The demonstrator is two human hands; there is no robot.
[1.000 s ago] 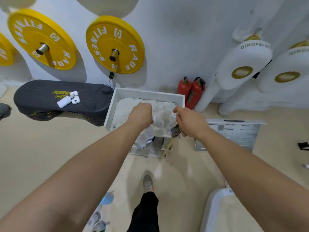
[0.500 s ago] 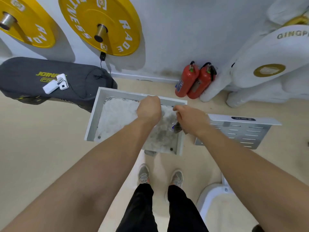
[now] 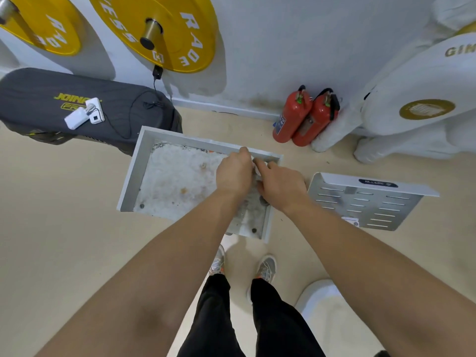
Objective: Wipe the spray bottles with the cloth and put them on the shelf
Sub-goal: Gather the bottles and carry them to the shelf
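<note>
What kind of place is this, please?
Probably a gym or training room: yellow weight plates hang on wall pegs, white padded punching bags are at the right, and two red fire extinguishers stand by the wall.

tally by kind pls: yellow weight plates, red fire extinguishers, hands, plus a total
yellow weight plates: 2
red fire extinguishers: 2
hands, left hand and right hand: 2
total: 6
</note>
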